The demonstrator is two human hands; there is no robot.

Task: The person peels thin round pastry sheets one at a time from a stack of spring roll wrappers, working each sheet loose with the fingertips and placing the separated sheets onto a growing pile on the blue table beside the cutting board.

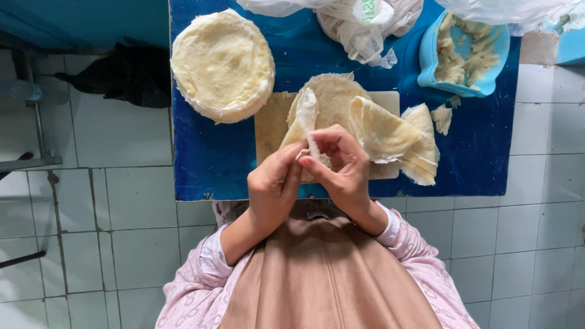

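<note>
A thin pale dough wrapper (304, 116) is pinched between both my hands just above the near edge of a wooden board (268, 131). My left hand (273, 186) holds its lower left edge with thumb and fingers. My right hand (341, 164) curls around it from the right, fingertips meeting the left hand's. A round wrapper (335, 97) lies flat on the board behind my hands. Folded triangular wrappers (396, 137) are piled on the board's right side.
A thick round stack of wrappers (222, 64) sits at the back left of the blue table (207, 158). A blue bowl (429, 58) of pale mashed filling stands at the back right, crumpled plastic bags (359, 24) beside it. White tiled floor surrounds the table.
</note>
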